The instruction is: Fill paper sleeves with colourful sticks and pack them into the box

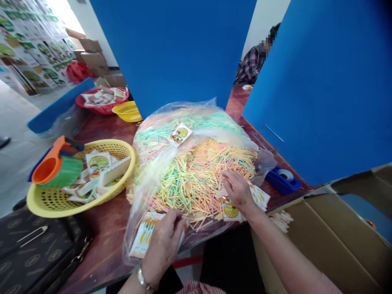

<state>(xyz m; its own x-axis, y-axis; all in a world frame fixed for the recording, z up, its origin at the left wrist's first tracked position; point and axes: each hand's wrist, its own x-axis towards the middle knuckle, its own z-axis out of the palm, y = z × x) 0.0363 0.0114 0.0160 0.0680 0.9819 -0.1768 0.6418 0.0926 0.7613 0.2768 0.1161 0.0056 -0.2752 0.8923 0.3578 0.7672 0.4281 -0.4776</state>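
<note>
A large clear plastic bag [159, 163] lies spread open, heaped with thin pastel sticks [186, 183] in yellow, green, orange and pink. At its near left edge, my left hand [167, 234] is closed on a printed paper packet [143, 237], which shows on both sides of the fingers. My right hand [239, 190] rests at the right side of the heap with fingers curled and pressed together; what is in them, if anything, is hidden. Beneath that hand lies another printed packet [229, 211] with a cartoon fruit face. One more packet [180, 134] sits on the bag's upper part.
Left stands a yellow basket [39, 204] with packets and an orange-handled tool [49, 165]. Behind are a red basket [104, 108] and a smaller yellow one [128, 112]. A blue tape dispenser [283, 181] is at right. Blue panels [177, 49] rise behind; a person [251, 67] sits beyond.
</note>
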